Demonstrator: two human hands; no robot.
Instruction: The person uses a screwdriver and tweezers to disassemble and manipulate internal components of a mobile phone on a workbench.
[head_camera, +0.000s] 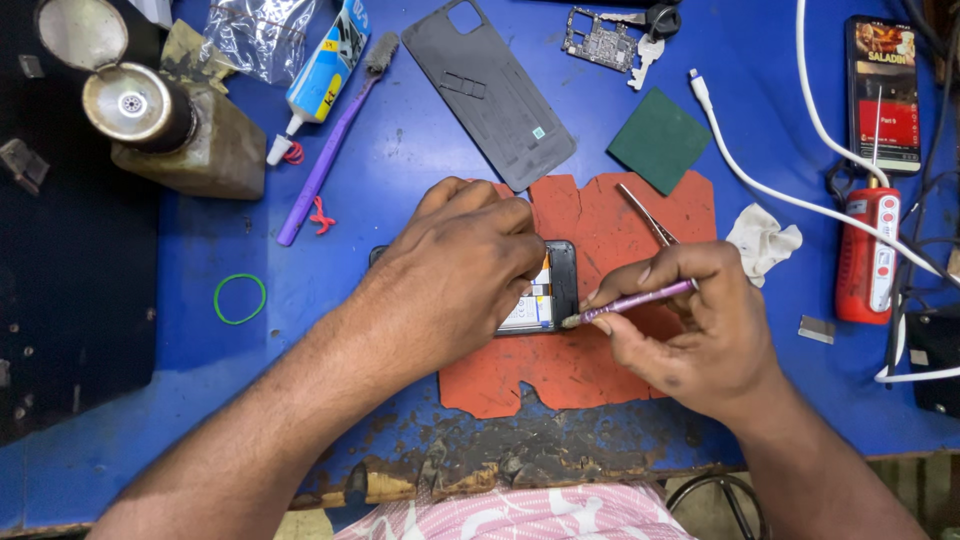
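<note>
1. Head view: the opened phone lies on the orange mat, long axis running left to right, mostly covered by the left hand, which presses flat on it.
2. The right hand pinches a purple screwdriver, fingers closed around its shaft.
3. The screwdriver tip points left and touches the phone's exposed right end, just beside the left fingertips.
</note>
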